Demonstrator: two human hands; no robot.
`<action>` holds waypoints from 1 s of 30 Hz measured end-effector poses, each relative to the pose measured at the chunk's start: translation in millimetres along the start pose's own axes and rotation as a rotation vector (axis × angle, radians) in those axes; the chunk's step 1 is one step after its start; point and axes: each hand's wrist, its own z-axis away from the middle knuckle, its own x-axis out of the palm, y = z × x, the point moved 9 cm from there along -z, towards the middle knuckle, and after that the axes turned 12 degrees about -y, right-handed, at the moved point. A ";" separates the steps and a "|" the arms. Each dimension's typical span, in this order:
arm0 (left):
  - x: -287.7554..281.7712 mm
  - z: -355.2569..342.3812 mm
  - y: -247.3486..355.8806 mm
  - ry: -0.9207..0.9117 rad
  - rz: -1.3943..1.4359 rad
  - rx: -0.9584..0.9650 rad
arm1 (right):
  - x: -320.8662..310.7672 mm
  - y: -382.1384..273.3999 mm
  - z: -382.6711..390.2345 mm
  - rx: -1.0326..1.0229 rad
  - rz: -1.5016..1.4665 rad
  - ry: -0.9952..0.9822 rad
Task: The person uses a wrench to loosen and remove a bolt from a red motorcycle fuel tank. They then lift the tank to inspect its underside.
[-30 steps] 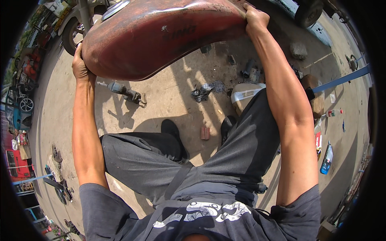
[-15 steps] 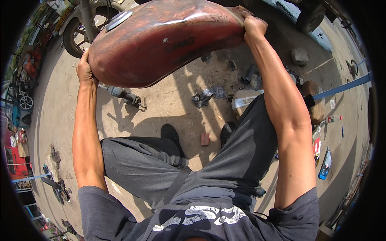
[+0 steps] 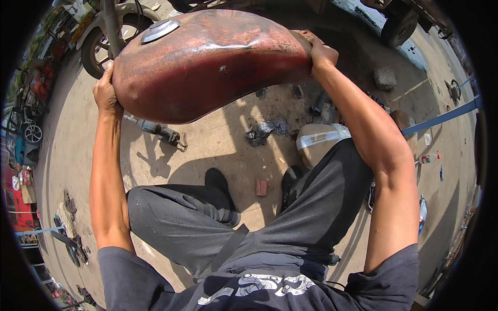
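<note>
A worn red motorcycle fuel tank (image 3: 218, 67) is held up off the ground in front of me, its paint scuffed and partly rusty. A round silver filler cap (image 3: 160, 31) sits on its upper left side. My left hand (image 3: 106, 90) is closed round the tank's broad left end, thumb up along the edge. At the narrower right end, my right hand (image 3: 322, 54) grips a small bracket-like tip. The fingers of both hands are partly hidden behind the tank. Both arms reach forward over my knees.
On the concrete below lie a grey power tool (image 3: 158, 132), crumpled dark and silvery scraps (image 3: 267, 129), and a red brick piece (image 3: 261, 187) between my feet. A taped, rounded bundle (image 3: 316, 142) is beside my right knee. Parked wheels (image 3: 399, 28) and a rock (image 3: 385, 78) stand farther off.
The tank has come slightly lower and tilted, so more of its top and the filler cap shows. Both hands keep hold of it. My right elbow has moved outward.
</note>
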 end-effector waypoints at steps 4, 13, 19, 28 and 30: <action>3.8 -5.6 -8.7 -0.027 -0.059 -0.005 | 10.1 31.9 7.2 0.118 -0.028 -0.103; 34.2 -18.2 -86.8 -0.074 -0.108 -0.096 | 5.2 133.0 -20.7 0.167 0.017 -0.159; 45.0 -30.5 -152.5 -0.122 -0.176 -0.146 | -1.2 216.1 -38.7 0.238 -0.026 -0.111; 31.7 -36.1 -213.9 -0.106 -0.201 -0.208 | -3.7 242.9 -57.0 0.176 0.167 -0.059; 30.4 -33.5 -222.8 -0.081 -0.214 -0.226 | -2.8 248.3 -60.9 0.160 0.136 -0.074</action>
